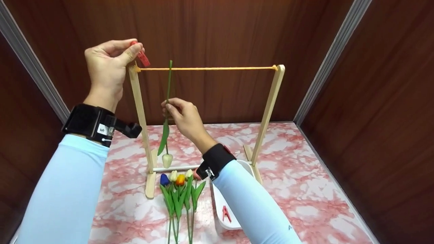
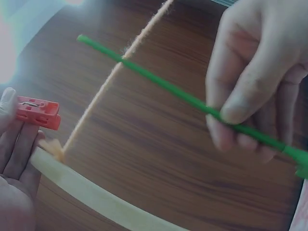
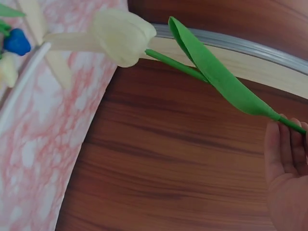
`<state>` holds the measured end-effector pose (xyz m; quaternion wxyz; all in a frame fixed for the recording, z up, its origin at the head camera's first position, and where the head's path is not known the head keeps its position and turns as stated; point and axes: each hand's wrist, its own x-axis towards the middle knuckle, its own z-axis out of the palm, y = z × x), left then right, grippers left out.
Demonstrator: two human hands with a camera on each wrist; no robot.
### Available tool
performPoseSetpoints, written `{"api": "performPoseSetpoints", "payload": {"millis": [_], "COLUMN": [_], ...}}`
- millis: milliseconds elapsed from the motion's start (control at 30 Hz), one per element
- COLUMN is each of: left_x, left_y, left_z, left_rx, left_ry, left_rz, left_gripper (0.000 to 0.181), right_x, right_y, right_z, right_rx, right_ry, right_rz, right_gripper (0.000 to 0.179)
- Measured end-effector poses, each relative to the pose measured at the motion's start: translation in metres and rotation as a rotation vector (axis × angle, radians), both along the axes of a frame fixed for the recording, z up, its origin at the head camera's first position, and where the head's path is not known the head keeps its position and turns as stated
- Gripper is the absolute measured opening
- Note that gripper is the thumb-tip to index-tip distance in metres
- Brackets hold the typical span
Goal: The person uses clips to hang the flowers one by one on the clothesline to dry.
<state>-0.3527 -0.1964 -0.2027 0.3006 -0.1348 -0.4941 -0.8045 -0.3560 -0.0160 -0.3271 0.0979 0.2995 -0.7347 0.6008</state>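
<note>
Between thumb and fingers my left hand (image 1: 107,64) pinches a red clothespin (image 1: 143,58), just above the left end of an orange string (image 1: 217,68). My right hand (image 1: 184,117) pinches the stem of a white artificial tulip (image 1: 167,160), which hangs bloom down with its green leaf (image 3: 226,86) below the fingers. The stem's tip (image 2: 91,43) rises past the string and crosses it in the head and left wrist views. In the left wrist view the clothespin (image 2: 38,113) sits at the fingertips, close to the string's knot.
Wooden posts (image 1: 269,112) hold the string at both ends. Several artificial tulips, blue, white and orange (image 1: 180,180), lie on the pink marbled table (image 1: 305,176) below. A white tray (image 1: 234,227) with a red clothespin (image 1: 226,214) is partly hidden under the right forearm. Brown panels surround the table.
</note>
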Motion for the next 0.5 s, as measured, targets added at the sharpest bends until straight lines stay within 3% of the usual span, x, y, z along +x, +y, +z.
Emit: {"api": "performPoseSetpoints", "payload": {"millis": [233, 333, 500], "left_x": [-0.003, -0.003, -0.003], "left_y": [0.001, 0.001, 0.001], "left_z": [-0.012, -0.018, -0.027], "left_rx": [-0.017, -0.015, -0.035], "left_ry": [0.002, 0.006, 0.051], "left_rz": [-0.061, -0.118, -0.156], "left_gripper": [0.019, 0.019, 0.018], "right_x": [0.0, 0.001, 0.003], "right_y": [-0.008, -0.011, -0.018], "right_z": [0.007, 0.009, 0.011], "right_rx": [0.035, 0.044, 0.066], "right_ry": [-0.049, -0.073, -0.078], "right_rz": [0.032, 0.047, 0.08], "right_gripper": [0.02, 0.021, 0.022]}}
